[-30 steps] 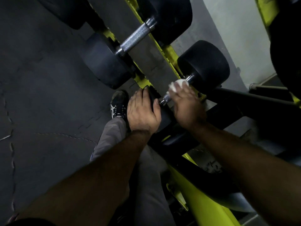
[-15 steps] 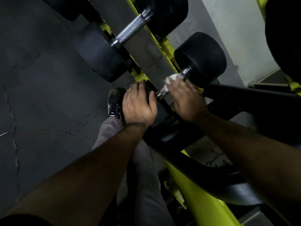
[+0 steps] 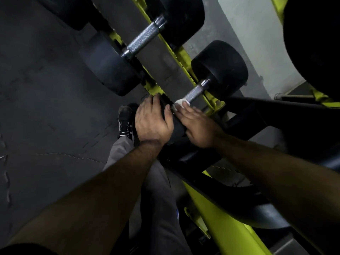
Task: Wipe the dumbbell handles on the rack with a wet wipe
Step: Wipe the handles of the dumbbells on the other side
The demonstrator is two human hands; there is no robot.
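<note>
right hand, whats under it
A white wet wipe pokes out beneath the right hand, against the knurled dumbbell handle. The rest of the wipe is covered.

Head camera looks steeply down, close over the rack [image 3: 211, 205].
</note>
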